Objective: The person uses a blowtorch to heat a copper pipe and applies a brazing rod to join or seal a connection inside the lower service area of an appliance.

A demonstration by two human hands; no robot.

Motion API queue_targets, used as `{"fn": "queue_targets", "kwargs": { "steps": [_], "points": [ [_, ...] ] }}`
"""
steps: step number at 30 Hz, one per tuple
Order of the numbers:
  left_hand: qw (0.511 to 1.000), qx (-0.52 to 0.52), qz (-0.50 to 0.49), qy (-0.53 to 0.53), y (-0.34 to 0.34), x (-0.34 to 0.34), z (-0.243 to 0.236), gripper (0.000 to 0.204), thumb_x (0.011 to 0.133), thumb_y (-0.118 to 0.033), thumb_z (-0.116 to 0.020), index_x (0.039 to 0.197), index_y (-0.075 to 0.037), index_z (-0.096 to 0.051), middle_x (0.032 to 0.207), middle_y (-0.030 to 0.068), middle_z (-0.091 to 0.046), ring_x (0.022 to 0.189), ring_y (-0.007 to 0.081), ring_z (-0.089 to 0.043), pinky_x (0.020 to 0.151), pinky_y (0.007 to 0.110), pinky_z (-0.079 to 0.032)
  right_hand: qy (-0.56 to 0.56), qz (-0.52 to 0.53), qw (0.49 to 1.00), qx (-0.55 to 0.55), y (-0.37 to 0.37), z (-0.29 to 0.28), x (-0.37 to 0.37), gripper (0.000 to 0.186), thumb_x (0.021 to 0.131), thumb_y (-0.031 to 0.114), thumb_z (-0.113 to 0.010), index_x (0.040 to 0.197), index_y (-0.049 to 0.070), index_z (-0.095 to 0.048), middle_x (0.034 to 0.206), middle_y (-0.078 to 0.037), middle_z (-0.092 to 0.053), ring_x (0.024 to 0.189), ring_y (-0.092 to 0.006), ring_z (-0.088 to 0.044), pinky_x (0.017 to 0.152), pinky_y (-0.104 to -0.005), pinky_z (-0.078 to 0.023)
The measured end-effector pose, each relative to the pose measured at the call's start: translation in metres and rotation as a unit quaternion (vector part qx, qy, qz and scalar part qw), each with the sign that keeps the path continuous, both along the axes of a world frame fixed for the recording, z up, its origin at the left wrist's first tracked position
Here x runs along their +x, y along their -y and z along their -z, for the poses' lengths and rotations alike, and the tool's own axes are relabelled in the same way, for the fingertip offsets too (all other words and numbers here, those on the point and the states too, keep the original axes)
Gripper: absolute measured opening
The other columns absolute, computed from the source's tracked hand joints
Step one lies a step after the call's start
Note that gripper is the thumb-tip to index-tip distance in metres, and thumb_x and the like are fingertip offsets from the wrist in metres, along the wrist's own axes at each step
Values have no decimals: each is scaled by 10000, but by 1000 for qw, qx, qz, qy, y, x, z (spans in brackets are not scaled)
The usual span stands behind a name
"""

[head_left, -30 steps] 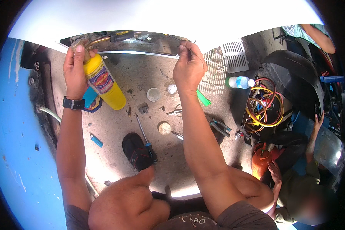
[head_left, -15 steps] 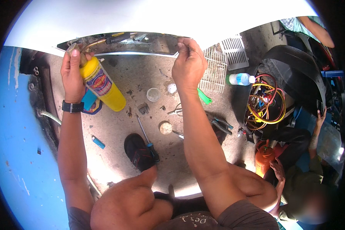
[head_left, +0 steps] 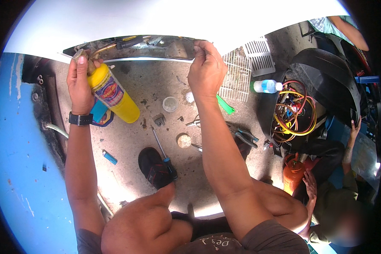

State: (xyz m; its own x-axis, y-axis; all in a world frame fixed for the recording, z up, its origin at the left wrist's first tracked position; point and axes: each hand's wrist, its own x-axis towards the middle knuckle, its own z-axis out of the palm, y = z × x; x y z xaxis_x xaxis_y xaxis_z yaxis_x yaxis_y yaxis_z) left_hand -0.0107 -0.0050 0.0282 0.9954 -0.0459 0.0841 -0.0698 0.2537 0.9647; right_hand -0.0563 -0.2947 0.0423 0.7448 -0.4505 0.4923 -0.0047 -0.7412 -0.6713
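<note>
My left hand (head_left: 81, 80) is closed round the brass valve head of a gas torch with a yellow cylinder (head_left: 115, 95). Its brass tube and black sleeve (head_left: 130, 42) point right, into the opening of a white appliance cabinet (head_left: 169, 21). At that opening's right end my right hand (head_left: 207, 70) is closed in a pinch. A thin rod seems to run from its fingertips along the edge; most of it is hidden. Dark metal parts (head_left: 175, 50) show inside the opening, and the torch tip is hard to make out there.
On the floor lie a screwdriver (head_left: 161, 146), pliers (head_left: 245, 137), a blue lighter (head_left: 109, 157), a round tub (head_left: 170, 104) and white wire racks (head_left: 235, 76). At right are a water bottle (head_left: 266, 86), a black bag with hoses (head_left: 294, 114), an orange gas cylinder (head_left: 293, 171) and a seated person (head_left: 334, 203).
My right hand has shifted slightly left along the opening's edge. The torch in my left hand stays almost where it was.
</note>
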Motion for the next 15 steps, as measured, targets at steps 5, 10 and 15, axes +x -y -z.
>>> {"fn": "queue_targets", "kwargs": {
  "steps": [5,10,15],
  "points": [
    [1000,3,1,2,-1,0,-1,333,1054,-298,-525,1227,-19,-582,949,69,-672,966,171,-663,853,310,-557,-7,6,1000,4,-2,1,2,67,916,49,-627,939,28,-686,914,-152,-712,780,-325,-700,692,-392,-555],
    [1000,12,-1,1,1,1,0,331,1051,-297,-532,1223,-19,-588,955,70,-670,956,168,-661,851,309,-556,-19,7,1000,8,-2,3,0,69,921,47,-627,947,27,-687,917,-144,-716,790,-314,-706,701,-388,-562],
    [1000,17,5,-3,2,2,1,341,1066,-278,-493,1251,-4,-578,965,90,-674,971,183,-656,890,324,-543,-25,16,999,31,-4,3,0,68,924,47,-629,938,23,-690,930,-144,-721,798,-307,-712,711,-384,-568]
  ]
}}
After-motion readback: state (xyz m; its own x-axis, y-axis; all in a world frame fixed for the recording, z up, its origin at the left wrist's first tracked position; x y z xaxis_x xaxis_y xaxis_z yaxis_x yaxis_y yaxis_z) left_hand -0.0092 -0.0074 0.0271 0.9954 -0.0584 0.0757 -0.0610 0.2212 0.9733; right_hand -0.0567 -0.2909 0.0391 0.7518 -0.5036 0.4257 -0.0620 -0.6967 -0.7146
